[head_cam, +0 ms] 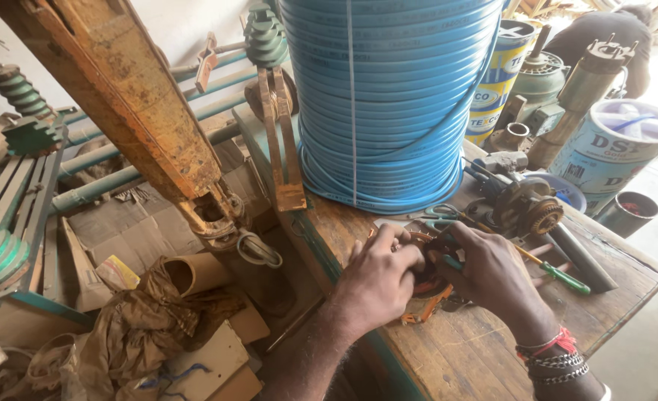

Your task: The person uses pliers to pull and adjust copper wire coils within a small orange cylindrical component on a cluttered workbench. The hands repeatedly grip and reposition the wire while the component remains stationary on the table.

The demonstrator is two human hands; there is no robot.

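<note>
On the wooden table, just before the big blue hose coil, we hold with 2 hands a small copper-wound coil part. Our left hand fingers pinch its rim; our right hand fingers press a green-handled tool into it. We judge the winding work is midway; it needs steady pressing. A dark cup seems to hold something red.
</note>
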